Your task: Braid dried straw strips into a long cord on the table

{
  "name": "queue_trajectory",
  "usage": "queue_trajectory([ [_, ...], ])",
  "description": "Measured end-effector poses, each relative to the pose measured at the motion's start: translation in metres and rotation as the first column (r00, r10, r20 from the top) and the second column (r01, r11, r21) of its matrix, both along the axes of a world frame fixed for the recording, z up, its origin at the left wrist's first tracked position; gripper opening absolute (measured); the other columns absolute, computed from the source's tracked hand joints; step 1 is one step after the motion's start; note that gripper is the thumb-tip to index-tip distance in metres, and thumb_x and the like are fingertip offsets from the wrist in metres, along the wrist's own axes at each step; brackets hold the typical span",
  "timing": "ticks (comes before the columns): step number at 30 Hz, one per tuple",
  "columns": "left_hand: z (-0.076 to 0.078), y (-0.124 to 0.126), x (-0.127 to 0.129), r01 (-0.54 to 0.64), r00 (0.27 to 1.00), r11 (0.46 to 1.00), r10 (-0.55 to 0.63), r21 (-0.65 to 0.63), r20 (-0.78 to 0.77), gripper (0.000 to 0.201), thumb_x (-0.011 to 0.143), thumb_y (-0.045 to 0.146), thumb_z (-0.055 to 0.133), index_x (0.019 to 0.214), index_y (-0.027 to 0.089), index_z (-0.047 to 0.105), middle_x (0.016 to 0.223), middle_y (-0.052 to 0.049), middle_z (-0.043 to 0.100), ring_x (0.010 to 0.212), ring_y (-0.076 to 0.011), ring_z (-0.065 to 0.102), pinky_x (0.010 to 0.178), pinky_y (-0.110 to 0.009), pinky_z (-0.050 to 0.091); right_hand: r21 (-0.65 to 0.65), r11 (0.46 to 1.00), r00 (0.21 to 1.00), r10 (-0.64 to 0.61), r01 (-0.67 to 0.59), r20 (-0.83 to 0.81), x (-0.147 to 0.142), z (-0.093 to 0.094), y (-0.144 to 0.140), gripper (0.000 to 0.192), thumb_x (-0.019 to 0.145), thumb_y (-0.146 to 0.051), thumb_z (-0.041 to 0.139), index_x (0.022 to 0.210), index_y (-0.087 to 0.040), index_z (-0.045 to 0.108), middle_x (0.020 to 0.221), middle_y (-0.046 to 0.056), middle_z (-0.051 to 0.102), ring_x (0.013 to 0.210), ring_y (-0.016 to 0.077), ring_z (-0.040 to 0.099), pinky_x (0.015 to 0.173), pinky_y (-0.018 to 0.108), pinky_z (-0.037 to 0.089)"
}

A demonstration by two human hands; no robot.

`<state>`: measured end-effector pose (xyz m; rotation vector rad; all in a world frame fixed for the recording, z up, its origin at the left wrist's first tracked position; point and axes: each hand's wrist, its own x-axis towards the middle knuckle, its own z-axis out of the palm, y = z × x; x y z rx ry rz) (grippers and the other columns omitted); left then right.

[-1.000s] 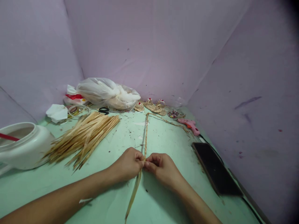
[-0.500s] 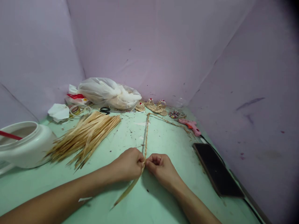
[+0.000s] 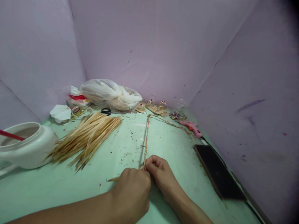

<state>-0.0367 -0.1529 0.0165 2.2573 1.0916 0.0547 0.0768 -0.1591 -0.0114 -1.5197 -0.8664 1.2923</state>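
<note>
A thin braided straw cord [image 3: 146, 137] runs from the far part of the green table towards me, then bends off to the right at its far end. At its near end, my right hand [image 3: 158, 168] pinches the cord between thumb and forefinger. My left hand [image 3: 133, 189] is closed beside it, lower and to the left, with its fingertips hidden behind the knuckles. A loose straw strip [image 3: 113, 179] sticks out to the left from behind my left hand. To the left lies a spread bundle of dry straw strips [image 3: 91, 137].
A white pot [image 3: 28, 146] with a red stick stands at left. Along the back are a plastic bag [image 3: 109, 95], scissors [image 3: 106, 111], woven straw pieces [image 3: 155, 108] and beads [image 3: 175, 115]. A pink glue gun [image 3: 192, 127] and a phone [image 3: 219, 172] lie right.
My left hand has moved down and nearer to me, turning over the cord's near end. The loose strip now points left instead of towards me. My right hand stays almost in place.
</note>
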Motion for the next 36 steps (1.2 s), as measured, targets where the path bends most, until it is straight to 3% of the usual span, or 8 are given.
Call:
queue_trajectory([
  [3, 0.009, 0.011, -0.003, 0.025, 0.999, 1.0, -0.024, 0.013, -0.048, 0.016, 0.063, 0.025, 0.048, 0.057, 0.014, 0.059, 0.054, -0.008, 0.052, 0.054, -0.0174, 0.047, 0.053, -0.027, 0.03, -0.013, 1.0, 1.0, -0.007, 0.007, 0.021, 0.002, 0.0, 0.001, 0.008, 0.062, -0.019, 0.049, 0.056, -0.015, 0.045, 0.046, -0.004, 0.048, 0.042, 0.0058, 0.038, 0.044, 0.018, 0.028],
  [6, 0.018, 0.036, -0.005, -0.169, 0.974, 0.98, 0.182, -0.107, 0.134, 0.024, 0.068, 0.033, 0.045, 0.061, 0.014, 0.058, 0.052, -0.004, 0.052, 0.046, -0.0116, 0.044, 0.047, -0.023, 0.029, -0.005, 1.0, 0.999, 0.011, -0.011, 0.04, 0.004, 0.001, 0.002, 0.01, 0.063, -0.021, 0.05, 0.056, -0.015, 0.045, 0.044, -0.005, 0.045, 0.04, 0.0054, 0.035, 0.042, 0.018, 0.025],
  [9, 0.014, 0.054, -0.003, -0.269, 0.88, 0.774, 0.439, -0.574, 0.18, 0.027, 0.067, 0.033, 0.047, 0.085, 0.013, 0.056, 0.05, 0.001, 0.051, 0.034, -0.0068, 0.037, 0.038, -0.02, 0.025, 0.002, 0.999, 0.999, 0.036, -0.036, 0.041, 0.003, 0.002, 0.002, 0.015, 0.065, -0.024, 0.051, 0.055, -0.015, 0.044, 0.044, -0.005, 0.044, 0.039, 0.0046, 0.032, 0.042, 0.018, 0.023],
  [12, 0.004, 0.057, 0.001, -0.109, 0.889, 0.544, 0.427, -0.832, 0.162, 0.025, 0.061, 0.035, 0.054, 0.069, 0.011, 0.054, 0.047, 0.001, 0.049, 0.032, -0.0058, 0.037, 0.034, -0.018, 0.024, 0.014, 0.997, 0.997, 0.08, -0.08, -0.004, 0.004, 0.002, 0.003, 0.012, 0.065, -0.022, 0.05, 0.058, -0.015, 0.045, 0.044, -0.005, 0.045, 0.04, 0.0052, 0.036, 0.042, 0.018, 0.025],
  [20, -0.014, 0.059, 0.004, -0.069, 0.968, 0.838, 0.187, -0.541, 0.166, 0.019, 0.061, 0.023, 0.045, 0.044, 0.015, 0.043, 0.033, 0.006, 0.031, 0.031, -0.0054, 0.026, 0.035, -0.02, 0.016, 0.057, 0.94, 0.911, 0.31, -0.337, 0.273, 0.026, -0.001, 0.006, 0.009, 0.066, -0.021, 0.051, 0.062, -0.014, 0.048, 0.051, -0.002, 0.05, 0.046, 0.0065, 0.04, 0.045, 0.018, 0.028],
  [24, -0.019, 0.055, 0.008, -0.124, 0.962, 0.961, 0.177, -0.247, 0.206, 0.016, 0.053, 0.013, 0.044, 0.038, 0.015, 0.037, 0.037, 0.006, 0.025, 0.04, -0.0052, 0.024, 0.041, -0.021, 0.016, 0.091, 0.913, 0.668, 0.221, -0.398, 0.711, 0.028, 0.004, -0.003, 0.011, 0.07, -0.018, 0.047, 0.068, -0.014, 0.057, 0.059, 0.001, 0.056, 0.053, 0.0094, 0.046, 0.048, 0.02, 0.028],
  [28, -0.021, 0.05, 0.01, -0.153, 0.948, 0.94, 0.226, -0.304, 0.223, 0.016, 0.053, 0.013, 0.042, 0.038, 0.016, 0.037, 0.037, 0.005, 0.025, 0.04, -0.0062, 0.025, 0.041, -0.021, 0.016, 0.008, 0.947, 0.379, 0.121, -0.322, 0.918, 0.02, 0.018, -0.016, 0.018, 0.07, -0.017, 0.046, 0.062, -0.018, 0.062, 0.064, 0.003, 0.06, 0.055, 0.0118, 0.051, 0.049, 0.023, 0.027],
  [36, -0.032, 0.047, 0.011, -0.113, 0.856, 0.771, 0.396, -0.627, 0.333, 0.018, 0.057, 0.021, 0.045, 0.04, 0.015, 0.041, 0.035, 0.005, 0.027, 0.037, -0.0052, 0.021, 0.039, -0.022, 0.013, -0.011, 0.882, 0.066, 0.047, -0.47, 0.997, -0.003, 0.008, -0.032, 0.018, 0.062, -0.01, 0.048, 0.07, -0.014, 0.063, 0.061, 0.006, 0.063, 0.046, 0.0152, 0.054, 0.043, 0.028, 0.018],
])
